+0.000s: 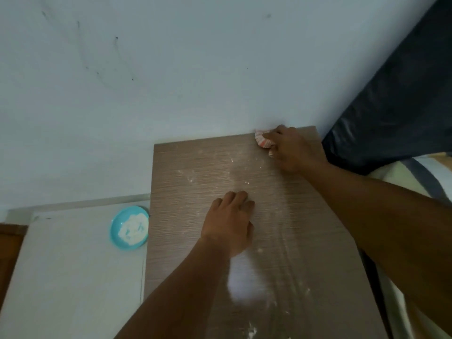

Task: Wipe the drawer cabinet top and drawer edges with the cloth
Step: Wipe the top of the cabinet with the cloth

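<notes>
The brown wood-grain cabinet top [190,167] fills the middle of the head view, streaked with white powder. At its far right corner by the wall, my right hand [293,150] presses a bunched white and orange cloth [263,141] onto the surface. My left hand [231,221] lies flat on the middle of the top, fingers together and pointing at the wall, holding nothing. No drawer fronts or drawer edges are visible from this angle.
A lower white surface [68,277] adjoins the cabinet on the left, carrying a turquoise dish [129,227] of white powder close to the cabinet's edge. A pale wall [171,69] stands behind. Dark fabric [391,106] and striped bedding [425,174] lie to the right.
</notes>
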Demonstrator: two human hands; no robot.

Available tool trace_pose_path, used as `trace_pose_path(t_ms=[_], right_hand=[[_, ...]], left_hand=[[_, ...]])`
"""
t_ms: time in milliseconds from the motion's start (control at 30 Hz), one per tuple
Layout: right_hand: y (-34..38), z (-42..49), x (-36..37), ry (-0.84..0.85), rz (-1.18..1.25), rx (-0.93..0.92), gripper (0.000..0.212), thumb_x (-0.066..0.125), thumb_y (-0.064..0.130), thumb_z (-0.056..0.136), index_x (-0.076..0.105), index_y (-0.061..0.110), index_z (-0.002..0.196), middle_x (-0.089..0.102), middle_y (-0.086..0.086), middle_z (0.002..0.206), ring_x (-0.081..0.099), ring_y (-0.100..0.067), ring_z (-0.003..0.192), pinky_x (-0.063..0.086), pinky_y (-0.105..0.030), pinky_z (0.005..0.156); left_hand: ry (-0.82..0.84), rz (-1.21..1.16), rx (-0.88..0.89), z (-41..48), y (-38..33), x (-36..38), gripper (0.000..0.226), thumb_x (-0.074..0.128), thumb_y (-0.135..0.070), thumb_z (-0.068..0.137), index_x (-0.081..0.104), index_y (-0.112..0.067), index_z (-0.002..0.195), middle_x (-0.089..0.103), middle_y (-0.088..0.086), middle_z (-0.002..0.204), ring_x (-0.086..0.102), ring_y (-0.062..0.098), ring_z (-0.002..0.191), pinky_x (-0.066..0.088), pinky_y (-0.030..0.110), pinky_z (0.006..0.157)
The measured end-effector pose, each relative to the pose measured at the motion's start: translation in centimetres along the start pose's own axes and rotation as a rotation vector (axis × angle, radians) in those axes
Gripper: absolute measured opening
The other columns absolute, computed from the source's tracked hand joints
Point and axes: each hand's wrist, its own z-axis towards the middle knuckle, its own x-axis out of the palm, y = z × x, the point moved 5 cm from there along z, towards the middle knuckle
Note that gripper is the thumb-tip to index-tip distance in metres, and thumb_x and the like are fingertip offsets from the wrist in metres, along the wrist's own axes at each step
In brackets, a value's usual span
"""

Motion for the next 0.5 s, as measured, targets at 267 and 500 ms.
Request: trace_pose_path(t_ms=[267,500], right_hand=[[0.3,-8.2,2.1,0.039,0.094,-0.076,0.052,0.062,0.003,0.084,0.061,0.016,0.134,0.050,-0.013,0.146,0.043,-0.033,0.135,0.038,-0.043,0.111],[1.4,-21.2,5.5,0.061,0.089,-0.093,0.053,0.060,0.003,0.088,0.058,0.020,0.138,0.044,-0.005,0.153,0.036,-0.029,0.142,0.034,-0.040,0.113]], left_hand=[[0.020,-0.008,-0.046,-4.0,-2.8,1.6,0.054,0.042,-0.036,0.095,0.042,-0.021,0.147,0.032,0.006,0.156,0.029,0.027,0.141,0.028,0.041,0.114],[0.042,0.003,-0.118,-11.9,-7.9,4.9,0.050,0.043,-0.035,0.088,0.049,-0.019,0.135,0.039,0.007,0.147,0.040,0.029,0.129,0.037,0.043,0.103]])
